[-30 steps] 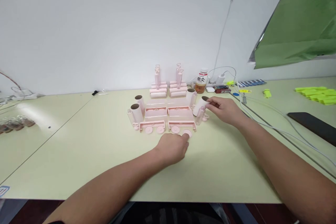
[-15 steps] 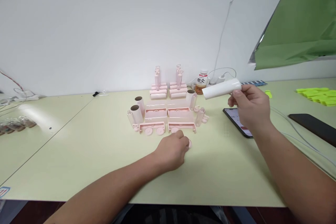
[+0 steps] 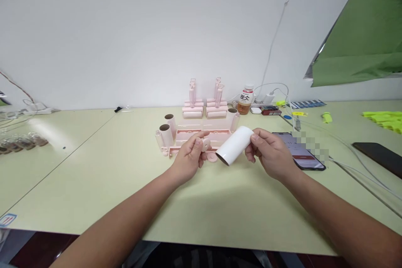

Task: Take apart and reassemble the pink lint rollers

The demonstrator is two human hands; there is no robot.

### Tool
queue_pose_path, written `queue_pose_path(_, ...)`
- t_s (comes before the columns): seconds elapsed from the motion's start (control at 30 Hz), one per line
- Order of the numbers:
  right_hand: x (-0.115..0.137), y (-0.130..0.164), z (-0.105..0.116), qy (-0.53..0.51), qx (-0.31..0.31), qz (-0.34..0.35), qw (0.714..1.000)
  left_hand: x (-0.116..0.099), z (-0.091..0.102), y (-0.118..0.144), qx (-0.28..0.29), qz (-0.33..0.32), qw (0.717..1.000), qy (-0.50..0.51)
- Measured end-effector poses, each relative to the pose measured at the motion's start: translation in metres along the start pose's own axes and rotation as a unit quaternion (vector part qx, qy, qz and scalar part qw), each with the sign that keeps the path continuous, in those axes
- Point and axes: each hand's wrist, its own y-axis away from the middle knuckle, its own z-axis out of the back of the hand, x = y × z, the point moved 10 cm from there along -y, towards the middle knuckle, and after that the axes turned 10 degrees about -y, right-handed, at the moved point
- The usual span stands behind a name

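Head view: right hand (image 3: 270, 153) grips a white roll (image 3: 235, 145) above the table (image 3: 94, 167), its open end facing near-left; left hand (image 3: 188, 157) pinches a pink disc (image 3: 205, 144) just left of it.

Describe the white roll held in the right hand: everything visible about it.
The white roll is a short, smooth cylinder, apparently paper wound on a brown cardboard core, whose dark open end faces down and toward the camera. It is tilted, lower end left, upper end right, and lifted clear of the table. The right hand pinches its upper end between thumb and fingers. The left hand, holding a small pink disc, is close beside it but not touching it.
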Motion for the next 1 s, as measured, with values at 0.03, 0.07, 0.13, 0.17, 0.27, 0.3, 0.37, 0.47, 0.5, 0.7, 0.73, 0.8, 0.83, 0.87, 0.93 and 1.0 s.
queue_pose_path(0.03, -0.001, 0.0, 0.001, -0.008, -0.006, -0.002, 1.0, 0.0, -0.002, 0.0, 0.011, 0.007, 1.0, 0.022)
queue_pose_path(0.07, -0.002, -0.001, 0.003, -0.016, -0.012, -0.003, 1.0, -0.001, -0.003, 0.0, 0.02, 0.01, 0.999, 0.041)
queue_pose_path(0.13, -0.003, -0.002, 0.007, -0.032, -0.025, -0.004, 0.999, -0.001, -0.004, 0.0, 0.032, 0.012, 0.997, 0.074)
queue_pose_path(0.17, -0.004, -0.002, 0.009, -0.038, -0.03, -0.005, 0.999, -0.001, -0.004, 0.0, 0.035, 0.011, 0.995, 0.09)
queue_pose_path(0.27, -0.006, -0.003, 0.01, -0.043, -0.036, -0.009, 0.998, -0.001, -0.002, -0.002, 0.031, 0.002, 0.992, 0.119)
queue_pose_path(0.3, -0.006, -0.002, 0.01, -0.041, -0.036, -0.011, 0.998, -0.001, 0.0, -0.002, 0.023, -0.005, 0.992, 0.124)
queue_pose_path(0.37, -0.006, -0.001, 0.008, -0.041, -0.033, -0.014, 0.998, -0.002, 0.006, -0.002, -0.002, -0.024, 0.993, 0.117)
queue_pose_path(0.47, -0.008, 0.0, 0.004, -0.055, -0.023, -0.028, 0.998, -0.003, 0.015, 0.002, -0.056, -0.06, 0.995, 0.054)
queue_pose_path(0.5, -0.009, 0.001, 0.003, -0.059, -0.018, -0.032, 0.998, -0.003, 0.016, 0.003, -0.068, -0.071, 0.995, 0.029)
queue_pose_path(0.7, -0.013, 0.003, -0.005, -0.053, 0.016, -0.043, 0.998, -0.003, 0.013, 0.006, -0.074, -0.122, 0.99, -0.005)
queue_pose_path(0.73, -0.014, 0.004, -0.006, -0.05, 0.018, -0.043, 0.998, -0.004, 0.014, 0.006, -0.075, -0.127, 0.989, -0.007)
queue_pose_path(0.8, -0.014, 0.004, -0.007, -0.045, 0.023, -0.045, 0.998, -0.003, 0.014, 0.005, -0.079, -0.13, 0.988, -0.018)
queue_pose_path(0.83, -0.015, 0.004, -0.008, -0.045, 0.026, -0.045, 0.998, -0.003, 0.015, 0.005, -0.08, -0.13, 0.988, -0.027)
queue_pose_path(0.87, -0.014, 0.004, -0.009, -0.047, 0.03, -0.046, 0.997, -0.003, 0.015, 0.006, -0.08, -0.13, 0.988, -0.036)
queue_pose_path(0.93, -0.014, 0.005, -0.011, -0.054, 0.032, -0.046, 0.997, -0.004, 0.014, 0.006, -0.08, -0.131, 0.987, -0.053)
queue_pose_path(1.0, -0.014, 0.005, -0.011, -0.057, 0.03, -0.046, 0.997, -0.004, 0.014, 0.007, -0.081, -0.131, 0.986, -0.059)
